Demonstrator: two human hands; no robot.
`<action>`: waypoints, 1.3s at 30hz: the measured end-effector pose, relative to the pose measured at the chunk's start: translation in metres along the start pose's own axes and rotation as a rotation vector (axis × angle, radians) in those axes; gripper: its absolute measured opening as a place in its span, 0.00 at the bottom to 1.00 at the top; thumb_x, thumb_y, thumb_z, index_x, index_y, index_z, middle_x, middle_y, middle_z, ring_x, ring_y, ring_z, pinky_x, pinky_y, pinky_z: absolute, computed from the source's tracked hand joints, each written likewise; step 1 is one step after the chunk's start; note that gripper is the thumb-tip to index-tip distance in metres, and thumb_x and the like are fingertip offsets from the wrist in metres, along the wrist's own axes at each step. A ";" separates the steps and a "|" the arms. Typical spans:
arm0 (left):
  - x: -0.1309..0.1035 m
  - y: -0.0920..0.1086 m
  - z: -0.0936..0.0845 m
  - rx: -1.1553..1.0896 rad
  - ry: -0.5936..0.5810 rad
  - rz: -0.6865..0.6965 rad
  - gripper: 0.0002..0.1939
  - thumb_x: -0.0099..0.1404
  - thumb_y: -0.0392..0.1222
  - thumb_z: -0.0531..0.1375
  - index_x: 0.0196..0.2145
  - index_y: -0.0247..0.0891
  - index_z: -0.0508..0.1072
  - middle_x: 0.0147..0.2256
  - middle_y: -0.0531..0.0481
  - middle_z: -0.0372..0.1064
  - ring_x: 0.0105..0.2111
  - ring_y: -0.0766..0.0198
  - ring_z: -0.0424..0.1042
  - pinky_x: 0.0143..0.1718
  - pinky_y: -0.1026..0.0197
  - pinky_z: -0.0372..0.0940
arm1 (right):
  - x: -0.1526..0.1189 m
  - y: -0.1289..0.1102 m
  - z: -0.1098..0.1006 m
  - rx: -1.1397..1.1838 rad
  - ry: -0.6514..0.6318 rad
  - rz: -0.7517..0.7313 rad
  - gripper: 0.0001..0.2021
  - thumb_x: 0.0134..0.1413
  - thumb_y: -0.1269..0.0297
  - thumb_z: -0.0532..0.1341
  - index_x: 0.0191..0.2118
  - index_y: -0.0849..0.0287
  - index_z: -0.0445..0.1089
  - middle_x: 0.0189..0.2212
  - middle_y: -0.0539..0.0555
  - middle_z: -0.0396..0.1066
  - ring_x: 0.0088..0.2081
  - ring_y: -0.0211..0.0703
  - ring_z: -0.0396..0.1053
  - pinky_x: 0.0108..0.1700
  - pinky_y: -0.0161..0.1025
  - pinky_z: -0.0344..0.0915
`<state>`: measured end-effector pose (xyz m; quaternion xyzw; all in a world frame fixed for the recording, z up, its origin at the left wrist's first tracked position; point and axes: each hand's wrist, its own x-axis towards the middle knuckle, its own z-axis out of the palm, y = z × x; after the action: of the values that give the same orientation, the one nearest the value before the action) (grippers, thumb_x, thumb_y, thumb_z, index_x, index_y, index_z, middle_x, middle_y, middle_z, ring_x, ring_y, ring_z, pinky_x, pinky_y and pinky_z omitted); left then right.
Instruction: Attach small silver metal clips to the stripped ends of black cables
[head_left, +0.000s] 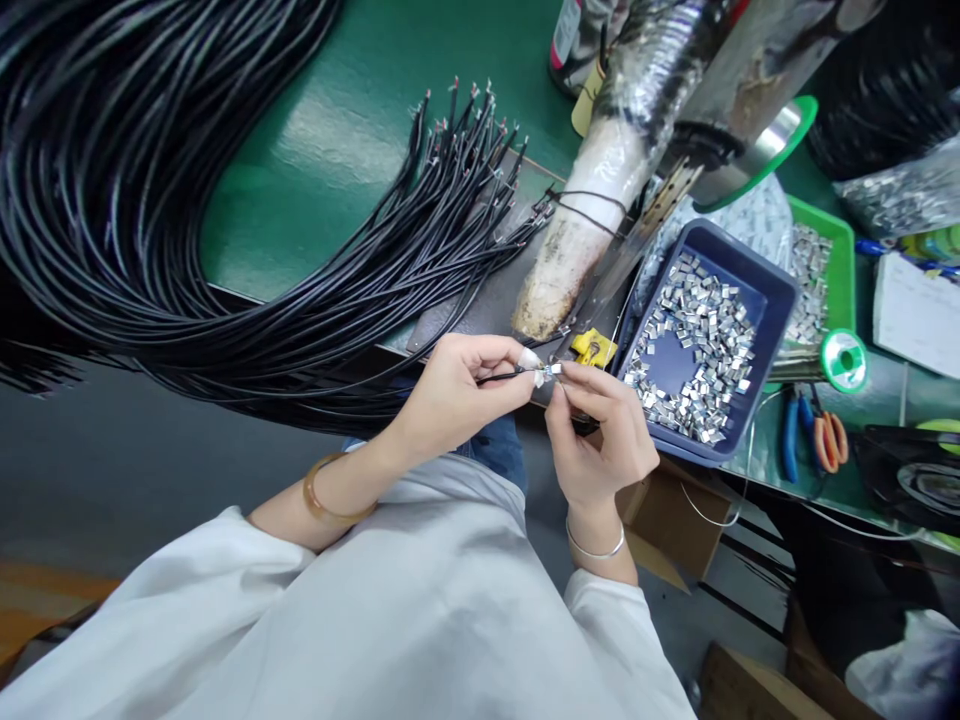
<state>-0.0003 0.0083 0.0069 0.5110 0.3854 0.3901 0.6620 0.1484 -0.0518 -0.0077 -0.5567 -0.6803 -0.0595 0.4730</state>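
Observation:
My left hand (469, 385) is closed in a pinch on the end of a black cable (496, 377), with white tape on its fingertips. Between the two hands, at the cable's tip, is a small silvery metal connector (553, 370). My right hand (604, 425) pinches that connector from the other side, so the hands almost meet. Just beyond the fingers a yellow piece (594, 347) sits by the workbench edge. To the right stands a dark blue bin (772, 290) of many loose small metal connectors (697, 340).
A large bundle of black cables (300, 300) sweeps across the left, stripped ends pointing away. A plastic-wrapped duct (600, 200) hangs low ahead. At right lie a green tray (840, 245), a solder spool (844, 361), blue-handled pliers (790, 435) and an orange-handled tool (830, 441). A cardboard box (671, 525) is below.

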 end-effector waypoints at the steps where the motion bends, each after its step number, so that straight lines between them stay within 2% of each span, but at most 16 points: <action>1: 0.000 0.000 0.000 0.007 0.010 0.003 0.04 0.57 0.36 0.66 0.28 0.33 0.79 0.24 0.52 0.72 0.24 0.71 0.66 0.26 0.69 0.63 | 0.001 0.000 0.000 0.005 -0.010 0.007 0.10 0.54 0.77 0.67 0.40 0.56 0.71 0.41 0.53 0.81 0.41 0.39 0.80 0.43 0.35 0.78; 7: 0.001 0.004 0.002 0.045 0.065 0.041 0.03 0.56 0.36 0.66 0.26 0.34 0.79 0.22 0.53 0.70 0.23 0.70 0.66 0.24 0.68 0.62 | 0.006 -0.002 0.000 0.005 0.014 0.006 0.10 0.54 0.77 0.66 0.39 0.56 0.71 0.41 0.53 0.81 0.42 0.39 0.80 0.43 0.36 0.79; 11: 0.001 0.005 0.002 0.051 0.034 0.029 0.04 0.57 0.36 0.65 0.27 0.34 0.78 0.21 0.53 0.68 0.22 0.71 0.64 0.23 0.68 0.59 | 0.005 -0.003 0.001 0.003 0.044 -0.015 0.09 0.54 0.76 0.67 0.38 0.57 0.70 0.41 0.54 0.81 0.41 0.39 0.80 0.42 0.36 0.79; 20: 0.001 0.001 -0.001 0.070 -0.002 0.006 0.04 0.57 0.36 0.65 0.27 0.33 0.76 0.19 0.57 0.57 0.19 0.74 0.54 0.20 0.69 0.50 | 0.001 0.000 0.001 -0.044 0.001 -0.029 0.09 0.56 0.73 0.66 0.40 0.54 0.69 0.41 0.52 0.81 0.40 0.38 0.80 0.42 0.35 0.79; 25: -0.004 0.002 -0.002 0.098 0.003 0.035 0.05 0.59 0.36 0.64 0.26 0.33 0.74 0.21 0.54 0.63 0.22 0.72 0.60 0.23 0.68 0.55 | 0.003 0.000 0.001 -0.002 -0.004 0.008 0.10 0.55 0.75 0.67 0.39 0.54 0.71 0.40 0.51 0.81 0.40 0.38 0.80 0.44 0.36 0.78; 28: -0.006 0.003 -0.003 0.120 -0.018 0.036 0.08 0.62 0.38 0.63 0.26 0.33 0.75 0.22 0.53 0.65 0.22 0.72 0.61 0.24 0.68 0.56 | 0.005 -0.001 0.001 0.012 -0.004 0.025 0.10 0.54 0.77 0.68 0.38 0.55 0.73 0.39 0.51 0.81 0.41 0.38 0.80 0.45 0.37 0.77; 32: -0.006 0.003 -0.003 0.155 0.013 0.066 0.07 0.62 0.38 0.63 0.28 0.32 0.78 0.23 0.51 0.68 0.23 0.71 0.62 0.24 0.67 0.56 | 0.007 -0.002 0.000 0.011 -0.011 0.033 0.10 0.54 0.77 0.68 0.39 0.55 0.74 0.39 0.50 0.80 0.40 0.39 0.79 0.44 0.37 0.77; 39: -0.004 0.002 -0.001 0.177 0.027 0.104 0.08 0.64 0.38 0.62 0.33 0.33 0.82 0.21 0.54 0.65 0.20 0.73 0.53 0.20 0.68 0.49 | 0.012 -0.002 0.002 0.024 -0.026 0.040 0.10 0.55 0.76 0.67 0.39 0.54 0.74 0.39 0.50 0.80 0.41 0.39 0.79 0.42 0.38 0.78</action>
<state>-0.0033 0.0057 0.0090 0.5815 0.4001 0.3949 0.5880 0.1461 -0.0432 0.0003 -0.5653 -0.6756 -0.0347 0.4720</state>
